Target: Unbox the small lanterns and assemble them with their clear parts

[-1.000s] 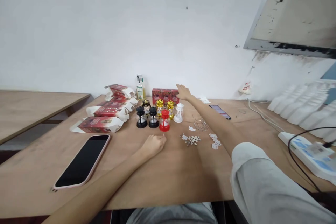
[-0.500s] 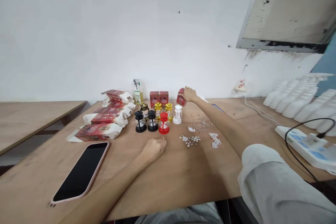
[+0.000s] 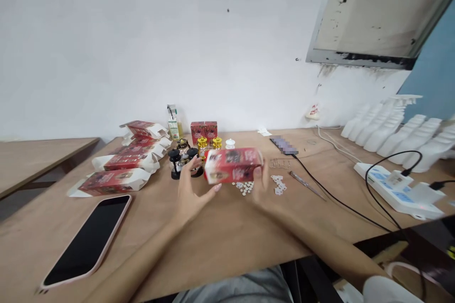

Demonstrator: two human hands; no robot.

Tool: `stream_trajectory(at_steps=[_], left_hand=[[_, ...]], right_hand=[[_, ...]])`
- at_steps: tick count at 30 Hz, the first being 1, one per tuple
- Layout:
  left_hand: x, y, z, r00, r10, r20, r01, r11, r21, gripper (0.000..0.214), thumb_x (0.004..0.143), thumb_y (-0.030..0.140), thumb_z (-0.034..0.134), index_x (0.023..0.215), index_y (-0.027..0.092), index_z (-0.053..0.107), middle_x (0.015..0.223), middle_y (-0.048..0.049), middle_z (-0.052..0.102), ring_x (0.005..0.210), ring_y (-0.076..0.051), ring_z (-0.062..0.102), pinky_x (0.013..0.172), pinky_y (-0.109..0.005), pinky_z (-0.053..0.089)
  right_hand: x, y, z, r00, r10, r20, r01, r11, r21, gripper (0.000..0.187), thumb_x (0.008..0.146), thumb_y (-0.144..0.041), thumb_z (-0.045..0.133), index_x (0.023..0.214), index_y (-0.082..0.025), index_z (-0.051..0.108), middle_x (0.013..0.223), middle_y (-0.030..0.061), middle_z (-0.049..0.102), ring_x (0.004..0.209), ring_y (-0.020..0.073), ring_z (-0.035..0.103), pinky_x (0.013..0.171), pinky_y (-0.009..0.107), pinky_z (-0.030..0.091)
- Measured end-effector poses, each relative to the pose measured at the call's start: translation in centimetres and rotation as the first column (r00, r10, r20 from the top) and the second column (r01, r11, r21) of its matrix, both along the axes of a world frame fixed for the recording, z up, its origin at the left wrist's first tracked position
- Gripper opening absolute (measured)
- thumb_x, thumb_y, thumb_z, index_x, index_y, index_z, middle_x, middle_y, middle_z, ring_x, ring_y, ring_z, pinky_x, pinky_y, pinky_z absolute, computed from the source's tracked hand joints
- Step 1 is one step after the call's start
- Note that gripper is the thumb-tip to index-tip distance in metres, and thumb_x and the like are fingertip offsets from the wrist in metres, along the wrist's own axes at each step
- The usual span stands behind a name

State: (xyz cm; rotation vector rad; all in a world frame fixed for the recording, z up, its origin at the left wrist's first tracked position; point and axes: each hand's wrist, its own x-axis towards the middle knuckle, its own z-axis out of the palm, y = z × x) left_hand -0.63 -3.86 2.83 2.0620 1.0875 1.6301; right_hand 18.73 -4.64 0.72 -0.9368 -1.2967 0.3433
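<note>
A rectangular red cardboard box [image 3: 232, 164] hangs sideways just above the wooden counter [image 3: 227, 241]. The right hand [image 3: 261, 185] has its grip closed on the right end, and the left hand [image 3: 190, 194] cups its grip loosely round the left end. Just behind stand glossy black lanterns [image 3: 174, 163] and gold lanterns [image 3: 202, 144]; small white pieces [image 3: 244, 187] lie beneath; flattened cartons [image 3: 113, 181] and a smooth dark phone [image 3: 88, 239] lie left

— What's the red cardboard box [image 3: 232, 164] like?
— Oblong, printed red with dark artwork, and pale at its left end.
— And its pose?
— On its side, long axis level, up off the tabletop [image 3: 227, 232], just below the frame's centre.
</note>
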Motion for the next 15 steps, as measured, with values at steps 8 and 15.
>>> stream_trajectory(at_steps=[8,15], left_hand=[[-0.2,-0.9,0.1,0.947,-0.143,0.289,0.273,0.832,-0.483,0.062,0.049,0.042,0.081,0.098,0.015,0.054,0.099,-0.0085,0.067,0.088,-0.023,0.064,0.076,-0.031,0.052],[-0.3,-0.5,-0.3,0.901,-0.096,0.423,0.327,0.791,-0.518,0.065,0.047,0.039,0.083,0.102,0.014,0.058,0.091,-0.0066,0.069,0.079,-0.022,0.065,0.072,-0.03,0.053]], right_hand=[[-1.6,-0.6,-0.6,0.957,0.278,-0.079,-0.285,0.955,-0.087,0.055,0.087,-0.064,0.03,0.128,-0.028,0.045,0.129,0.0047,0.052,0.123,0.0213,0.046,0.105,0.037,0.034],[-0.6,0.5,-1.3,0.95,0.232,-0.211,-0.276,0.936,-0.216,0.058,0.086,-0.066,0.028,0.118,-0.026,0.056,0.117,0.0057,0.06,0.119,0.0215,0.048,0.104,0.037,0.034]])
